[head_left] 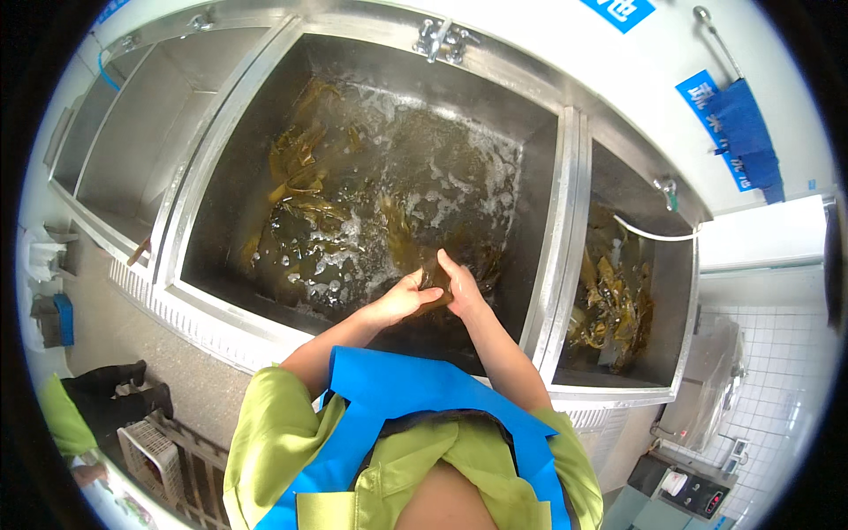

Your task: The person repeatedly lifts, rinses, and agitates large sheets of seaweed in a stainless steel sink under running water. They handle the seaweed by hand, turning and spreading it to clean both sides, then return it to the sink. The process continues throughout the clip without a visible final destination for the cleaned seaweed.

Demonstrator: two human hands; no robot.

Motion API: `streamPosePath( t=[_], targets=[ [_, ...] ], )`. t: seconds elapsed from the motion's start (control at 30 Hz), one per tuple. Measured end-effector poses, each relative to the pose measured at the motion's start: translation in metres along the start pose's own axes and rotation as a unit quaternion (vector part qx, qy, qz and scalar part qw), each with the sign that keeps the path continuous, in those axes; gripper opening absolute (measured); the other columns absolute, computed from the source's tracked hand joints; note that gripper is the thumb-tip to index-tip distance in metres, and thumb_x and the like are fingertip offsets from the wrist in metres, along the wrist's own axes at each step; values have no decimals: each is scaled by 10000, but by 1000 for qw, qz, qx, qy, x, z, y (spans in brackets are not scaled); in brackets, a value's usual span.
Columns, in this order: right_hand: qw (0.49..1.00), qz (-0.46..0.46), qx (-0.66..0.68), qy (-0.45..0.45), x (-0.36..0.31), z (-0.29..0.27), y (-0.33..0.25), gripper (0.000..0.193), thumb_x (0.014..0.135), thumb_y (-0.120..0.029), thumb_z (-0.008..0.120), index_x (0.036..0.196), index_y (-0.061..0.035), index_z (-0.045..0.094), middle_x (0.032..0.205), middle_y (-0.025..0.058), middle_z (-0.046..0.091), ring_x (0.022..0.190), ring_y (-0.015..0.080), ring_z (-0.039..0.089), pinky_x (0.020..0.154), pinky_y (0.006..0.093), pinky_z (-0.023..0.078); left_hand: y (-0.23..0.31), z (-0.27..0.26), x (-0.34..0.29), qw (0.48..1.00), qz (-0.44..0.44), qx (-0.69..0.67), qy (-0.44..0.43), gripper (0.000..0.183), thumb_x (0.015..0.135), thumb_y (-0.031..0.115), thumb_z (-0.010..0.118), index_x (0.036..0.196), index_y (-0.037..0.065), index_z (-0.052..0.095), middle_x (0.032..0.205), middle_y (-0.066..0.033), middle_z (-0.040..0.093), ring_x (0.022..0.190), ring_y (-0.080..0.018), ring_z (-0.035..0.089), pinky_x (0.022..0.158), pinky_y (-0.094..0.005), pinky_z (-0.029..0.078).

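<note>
L hand (pixel 397 302) & R hand (pixel 461 287), grip pinching brown leaves (pixel 436 281) btwn them, hang low in sink (pixel 537 203), prob. to limit splashing.

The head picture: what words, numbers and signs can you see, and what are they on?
I won't spell out the writing, but here's where it is:
Top blue sign: big white characters, cut off by the picture's edge.
Right-hand blue sign: white characters, partly hidden by a blue cloth.
Upper-left blue strip: too dark and cut off to read.
Black control panel: red display, too small to read.
</note>
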State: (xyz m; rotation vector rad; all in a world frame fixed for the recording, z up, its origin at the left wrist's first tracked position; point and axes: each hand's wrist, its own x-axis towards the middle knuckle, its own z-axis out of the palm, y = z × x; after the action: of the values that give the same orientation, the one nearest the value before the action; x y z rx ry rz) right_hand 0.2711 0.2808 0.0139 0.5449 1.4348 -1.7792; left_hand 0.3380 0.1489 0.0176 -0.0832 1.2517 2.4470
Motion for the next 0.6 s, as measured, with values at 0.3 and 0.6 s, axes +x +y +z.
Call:
streamPosePath(
  t=[0.3,0.6],
  targets=[
    [953,-295,18,-65,-88,22,-57,302,904,-294,519,890,1,583,831,80,624,748,180,595,671,326,480,29,17,-97,990,-89,98,-45,267,874,95,552,1129,22,529,999,8,577,867,-70,501,750,-247,432],
    [873,-348,-271,-206,-181,40,-103,207,894,-206,536,863,-7,585,768,-14,569,655,60,494,562,231,407,142,91,-58,901,224,364,-81,696,782,226,680,1323,33,288,1254,-139,430,1167,-220,410,927,-326,379]
  ],
)
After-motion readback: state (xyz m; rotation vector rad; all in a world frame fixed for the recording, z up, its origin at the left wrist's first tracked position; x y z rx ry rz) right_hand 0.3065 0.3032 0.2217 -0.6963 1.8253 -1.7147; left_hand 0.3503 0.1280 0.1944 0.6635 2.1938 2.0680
